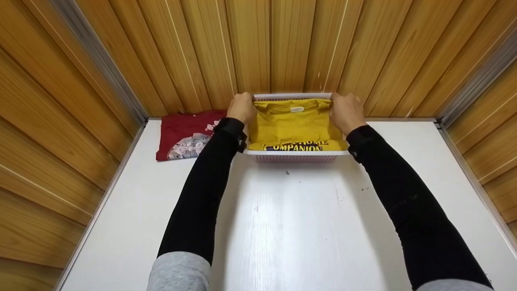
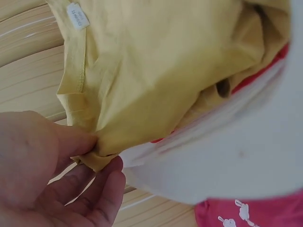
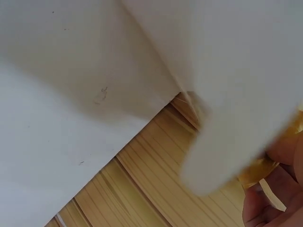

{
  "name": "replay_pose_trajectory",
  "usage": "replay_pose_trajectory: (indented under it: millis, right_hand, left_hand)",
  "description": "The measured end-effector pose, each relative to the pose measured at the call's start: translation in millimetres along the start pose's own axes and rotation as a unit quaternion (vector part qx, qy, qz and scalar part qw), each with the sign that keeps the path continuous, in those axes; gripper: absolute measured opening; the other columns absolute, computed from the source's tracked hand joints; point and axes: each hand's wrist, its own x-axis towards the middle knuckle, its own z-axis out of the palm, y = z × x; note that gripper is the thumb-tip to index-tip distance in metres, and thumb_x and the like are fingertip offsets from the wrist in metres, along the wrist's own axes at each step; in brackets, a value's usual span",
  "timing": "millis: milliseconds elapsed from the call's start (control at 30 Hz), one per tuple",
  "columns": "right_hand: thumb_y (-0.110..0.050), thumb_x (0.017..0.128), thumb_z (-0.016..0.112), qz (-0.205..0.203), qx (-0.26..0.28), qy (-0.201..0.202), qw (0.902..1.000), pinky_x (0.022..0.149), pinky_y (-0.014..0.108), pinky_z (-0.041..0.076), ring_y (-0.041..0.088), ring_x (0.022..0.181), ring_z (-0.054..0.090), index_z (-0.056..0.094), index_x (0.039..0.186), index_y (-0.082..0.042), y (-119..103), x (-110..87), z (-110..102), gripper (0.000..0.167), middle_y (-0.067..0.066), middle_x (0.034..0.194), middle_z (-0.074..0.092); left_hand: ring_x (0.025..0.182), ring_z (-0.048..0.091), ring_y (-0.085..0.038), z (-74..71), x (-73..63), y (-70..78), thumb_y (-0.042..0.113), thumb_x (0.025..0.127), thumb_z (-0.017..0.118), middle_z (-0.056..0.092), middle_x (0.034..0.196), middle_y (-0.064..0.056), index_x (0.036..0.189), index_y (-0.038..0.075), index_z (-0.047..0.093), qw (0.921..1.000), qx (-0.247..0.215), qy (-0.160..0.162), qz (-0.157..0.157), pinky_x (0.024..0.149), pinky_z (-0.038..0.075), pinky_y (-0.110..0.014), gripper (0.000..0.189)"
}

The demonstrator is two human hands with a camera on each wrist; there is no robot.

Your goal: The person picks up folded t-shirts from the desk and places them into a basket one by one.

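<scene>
A yellow T-shirt (image 1: 295, 123) with dark-backed lettering lies in a white basket (image 1: 297, 153) with perforated sides at the table's far edge. At the basket's left end, my left hand (image 1: 242, 108) pinches the shirt's corner between thumb and fingers, as the left wrist view shows. My right hand (image 1: 348, 113) grips the shirt's opposite upper corner at the right end. In the right wrist view only part of that hand (image 3: 279, 208) shows, with yellow cloth between its fingers. Some red cloth peeks out under the yellow shirt in the left wrist view.
A folded red T-shirt (image 1: 181, 135) with a pale flower print lies left of the basket, partly behind my left forearm. The white table (image 1: 282, 226) has small dark marks. Wood-patterned panels (image 1: 291, 44) stand behind it and along both sides.
</scene>
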Motion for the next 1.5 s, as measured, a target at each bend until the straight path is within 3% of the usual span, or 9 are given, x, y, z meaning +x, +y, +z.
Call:
replay_pose_trajectory:
  millis: [333,500,600,800,1000,1133,1267,1400,1500]
  right_hand:
    - [0.001,0.091,0.062,-0.002,-0.010,-0.040,0.9991,0.106,0.068,0.049,0.060,0.116,0.066,0.069,0.132,0.010,0.9,1.7,2.3,0.043,0.038,0.121,0.075]
    - [-0.003,0.097,0.057,0.007,0.016,-0.094,0.9954,0.113,0.066,0.047,0.055,0.127,0.063,0.071,0.137,0.007,-3.3,-2.4,-6.7,0.044,0.035,0.135,0.071]
    - [-0.012,0.106,0.055,0.010,0.058,-0.141,0.9882,0.099,0.056,0.055,0.046,0.113,0.067,0.074,0.133,0.004,-9.4,-11.6,-16.4,0.037,0.030,0.131,0.073]
    - [-0.026,0.112,0.062,-0.093,0.092,-0.218,0.9672,0.066,0.031,0.044,0.018,0.069,0.057,0.083,0.102,-0.003,-22.0,-48.7,-36.3,0.032,0.008,0.085,0.071]
    - [-0.035,0.115,0.061,-0.168,0.081,-0.269,0.9450,0.062,0.030,0.039,0.011,0.061,0.044,0.069,0.074,-0.013,-28.3,-86.1,-46.9,0.047,-0.009,0.064,0.043]
    - [-0.043,0.117,0.054,-0.153,0.069,-0.299,0.9395,0.067,0.034,0.042,0.014,0.066,0.047,0.071,0.081,-0.015,-26.8,-94.6,-41.5,0.048,-0.009,0.066,0.040]
    - [-0.054,0.117,0.046,-0.142,0.057,-0.319,0.9353,0.079,0.043,0.053,0.019,0.078,0.059,0.078,0.098,-0.013,-24.6,-92.9,-30.0,0.056,-0.004,0.074,0.054]
    - [-0.067,0.115,0.038,-0.119,0.050,-0.336,0.9329,0.103,0.057,0.057,0.028,0.102,0.072,0.082,0.125,-0.011,-24.0,-88.2,-18.7,0.072,0.008,0.097,0.074]
    - [-0.074,0.112,0.033,-0.093,0.051,-0.345,0.9327,0.115,0.064,0.051,0.039,0.123,0.072,0.076,0.140,-0.008,-24.9,-84.9,-14.2,0.083,0.020,0.121,0.078]
  left_hand:
    - [0.133,0.070,-0.033,2.1,-2.9,-3.9,0.012,0.110,0.062,0.075,0.142,-0.016,0.140,0.007,0.074,1.0000,0.008,0.000,0.002,0.115,0.056,-0.043,0.032]
    - [0.128,0.071,-0.031,-2.2,-12.4,-1.6,0.015,0.110,0.063,0.077,0.137,-0.014,0.133,0.005,0.078,0.9981,0.026,-0.019,0.052,0.113,0.056,-0.042,0.029]
    - [0.120,0.072,-0.030,-4.1,-24.9,3.2,0.018,0.111,0.062,0.078,0.133,-0.014,0.130,0.006,0.079,0.9937,0.027,-0.051,0.096,0.110,0.058,-0.043,0.028]
    - [0.099,0.073,-0.023,-0.1,-67.6,15.7,0.027,0.115,0.060,0.081,0.118,-0.012,0.126,0.006,0.081,0.9659,0.017,-0.142,0.216,0.098,0.062,-0.039,0.032]
    - [0.073,0.060,-0.018,8.8,-103.0,16.2,0.039,0.117,0.056,0.062,0.077,-0.001,0.115,0.006,0.082,0.9357,0.005,-0.204,0.287,0.077,0.054,-0.033,0.041]
    - [0.065,0.049,-0.018,14.8,-108.9,9.5,0.047,0.118,0.049,0.040,0.065,0.006,0.086,0.009,0.070,0.9351,0.020,-0.210,0.285,0.072,0.047,-0.035,0.054]
    - [0.073,0.060,-0.026,22.4,-104.4,5.5,0.059,0.118,0.038,0.041,0.067,0.002,0.077,0.014,0.059,0.9416,0.020,-0.225,0.250,0.085,0.055,-0.041,0.064]
    - [0.117,0.074,-0.037,27.9,-97.6,3.9,0.071,0.115,0.026,0.074,0.103,-0.018,0.108,0.004,0.077,0.9486,0.014,-0.253,0.190,0.116,0.054,-0.049,0.085]
    - [0.150,0.059,-0.040,29.8,-93.4,4.2,0.077,0.111,0.017,0.067,0.152,-0.024,0.146,0.003,0.070,0.9512,0.018,-0.269,0.150,0.132,0.040,-0.051,0.097]
